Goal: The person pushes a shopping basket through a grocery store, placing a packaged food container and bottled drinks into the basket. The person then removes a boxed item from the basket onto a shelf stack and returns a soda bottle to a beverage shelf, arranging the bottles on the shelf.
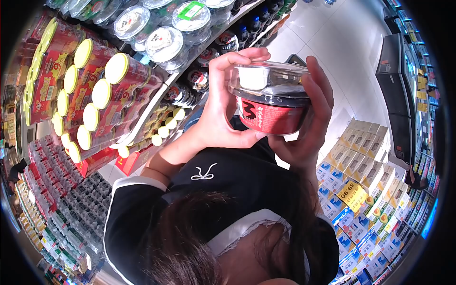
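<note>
Both my hands hold up a packaged food bowl [270, 116] in front of my chest. It has a red printed body, a black rim and a clear domed lid, with a small white cup visible under the lid. My left hand [223, 102] wraps round its left side, fingers over the lid's top edge and thumb beneath the red body. My right hand [317, 107] grips the opposite side, fingers along the lid and rim. The bowl is slightly tilted. Part of a dark flat object [296, 60] shows behind the lid; its kind is unclear.
Left of me, a shelf holds clear-lidded bowls [165, 45] and red packs with yellow-lidded tubs [102, 93]. Stacked boxes [361, 152] with a yellow price sign [352, 195] stand at right. Packaged goods [71, 209] fill the lower left. A pale tiled floor [332, 42] lies ahead.
</note>
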The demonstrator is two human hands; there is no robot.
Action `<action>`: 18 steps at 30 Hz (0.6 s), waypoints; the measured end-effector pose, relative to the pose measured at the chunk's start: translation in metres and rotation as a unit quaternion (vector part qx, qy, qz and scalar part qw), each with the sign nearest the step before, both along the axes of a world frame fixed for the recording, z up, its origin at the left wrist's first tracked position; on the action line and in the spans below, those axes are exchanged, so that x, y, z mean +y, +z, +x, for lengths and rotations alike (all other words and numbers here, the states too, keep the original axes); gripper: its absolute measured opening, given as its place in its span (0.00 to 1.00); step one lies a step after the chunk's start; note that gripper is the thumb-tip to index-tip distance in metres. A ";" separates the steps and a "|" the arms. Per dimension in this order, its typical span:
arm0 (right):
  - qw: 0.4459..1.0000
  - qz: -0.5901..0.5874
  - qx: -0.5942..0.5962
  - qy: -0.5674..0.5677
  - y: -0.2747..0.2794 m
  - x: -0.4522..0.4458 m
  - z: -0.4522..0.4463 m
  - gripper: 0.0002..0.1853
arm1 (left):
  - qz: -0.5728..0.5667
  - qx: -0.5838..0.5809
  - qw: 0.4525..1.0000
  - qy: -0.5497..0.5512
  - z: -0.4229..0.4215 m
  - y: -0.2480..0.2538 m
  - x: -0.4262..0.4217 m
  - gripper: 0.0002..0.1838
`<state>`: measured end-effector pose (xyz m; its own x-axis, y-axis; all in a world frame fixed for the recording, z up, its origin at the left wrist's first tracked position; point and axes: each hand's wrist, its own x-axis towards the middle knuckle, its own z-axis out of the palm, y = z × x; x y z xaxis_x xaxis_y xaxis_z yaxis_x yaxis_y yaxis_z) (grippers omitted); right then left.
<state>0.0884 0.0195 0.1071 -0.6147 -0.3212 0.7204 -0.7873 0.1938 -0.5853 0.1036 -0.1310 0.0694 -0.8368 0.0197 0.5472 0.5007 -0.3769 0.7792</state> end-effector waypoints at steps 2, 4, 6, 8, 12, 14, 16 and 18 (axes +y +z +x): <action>0.997 0.079 0.007 0.012 0.005 0.002 0.001 0.38 | -0.004 0.007 1.000 0.003 0.000 -0.001 -0.002 0.47; 0.995 0.099 0.025 0.012 0.010 0.002 -0.001 0.38 | 0.010 -0.002 1.000 0.000 0.002 -0.001 -0.002 0.47; 0.992 0.119 0.043 0.015 0.010 0.000 -0.003 0.38 | 0.023 -0.011 1.000 0.000 0.003 -0.001 -0.004 0.47; 0.992 0.109 0.058 0.013 0.007 -0.003 -0.005 0.37 | 0.031 -0.009 0.999 0.002 0.004 -0.002 -0.005 0.47; 0.991 0.120 0.059 0.025 0.011 -0.006 -0.007 0.37 | 0.034 -0.012 0.999 0.019 0.006 -0.001 -0.007 0.48; 0.991 0.113 0.066 0.028 0.009 -0.009 -0.008 0.37 | 0.037 -0.026 0.999 0.020 0.008 0.000 -0.009 0.48; 0.991 0.116 0.056 0.032 0.009 -0.010 -0.007 0.37 | 0.035 -0.025 0.999 0.026 0.008 -0.002 -0.009 0.48; 0.991 0.119 0.047 0.035 0.010 -0.011 -0.007 0.36 | 0.033 -0.024 0.999 0.031 0.008 -0.004 -0.010 0.48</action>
